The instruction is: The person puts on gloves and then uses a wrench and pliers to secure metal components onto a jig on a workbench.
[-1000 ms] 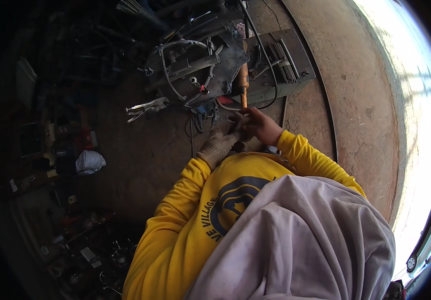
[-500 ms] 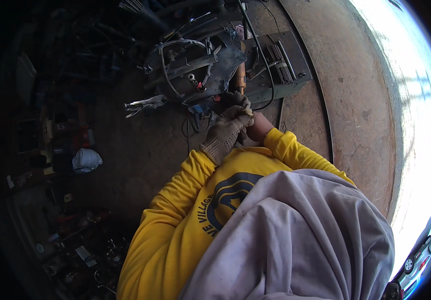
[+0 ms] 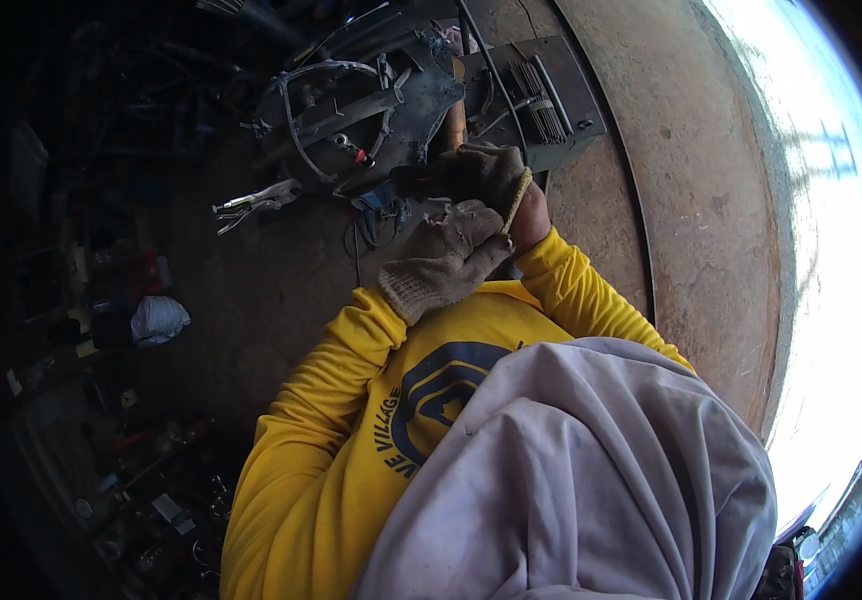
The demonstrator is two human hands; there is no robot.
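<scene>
My left hand [image 3: 446,250], in a grey-brown knit work glove, pinches the cuff of the glove on my right hand. That right glove [image 3: 496,172] has a yellowish cuff edge [image 3: 519,198], with bare wrist showing below it. My right hand [image 3: 476,175] points leftward with its dark fingers stretched out, partly in shadow; I see nothing held in it. Just beyond the hands is a metal workbench plate [image 3: 431,100], carrying a round metal ring frame [image 3: 291,120] and a small tool with a red part [image 3: 356,152]. An orange-brown cylinder [image 3: 454,125] stands behind my right hand.
Locking pliers [image 3: 256,203] hang at the bench's near left edge, near a blue clamp-like thing [image 3: 381,203]. To the right, a dark metal box [image 3: 571,85] bears a bundle of thin rods [image 3: 539,100]. A black cable [image 3: 496,70] passes over it. A white bag [image 3: 160,320] lies far left.
My left hand has shifted to the right glove's cuff, its fingers now at the yellowish edge. The right glove now covers more of the wrist side. The view has shifted slightly, moving the bench leftward and up.
</scene>
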